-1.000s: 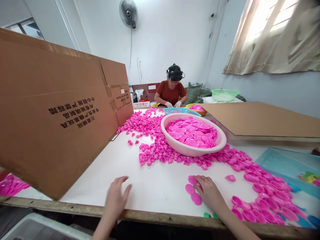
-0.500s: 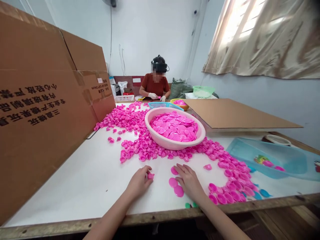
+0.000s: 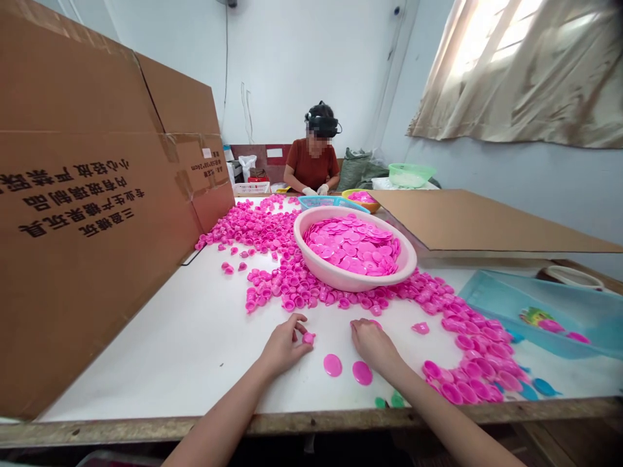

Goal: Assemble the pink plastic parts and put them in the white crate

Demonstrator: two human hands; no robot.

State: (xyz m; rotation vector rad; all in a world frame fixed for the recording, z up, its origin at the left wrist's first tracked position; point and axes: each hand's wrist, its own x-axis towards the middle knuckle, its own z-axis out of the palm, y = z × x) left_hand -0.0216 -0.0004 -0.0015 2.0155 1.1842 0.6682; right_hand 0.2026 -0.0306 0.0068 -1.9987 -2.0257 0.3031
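Observation:
My left hand [image 3: 283, 345] pinches a small pink cup-shaped cap [image 3: 308, 338] on the white table [image 3: 195, 344]. My right hand [image 3: 372, 342] rests knuckles-up close by, fingers curled over a pink disc [image 3: 376, 323] at its fingertips. Two flat pink discs [image 3: 333, 364] [image 3: 362, 372] lie between and just below the hands. A pale pink basin [image 3: 355, 275] full of flat pink discs stands beyond the hands, ringed by a heap of loose pink caps [image 3: 292, 292].
A large cardboard sheet [image 3: 87, 194] stands along the left side. Another cardboard sheet [image 3: 467, 224] lies at the right, with a blue plastic tray [image 3: 535, 311] in front of it. More pink caps [image 3: 467, 370] pile at the right front. Another person [image 3: 314, 162] works at the far end.
My left hand came forward from the table's front edge and closed on a small pink cap. My right hand lifted off the two discs and moved farther up the table.

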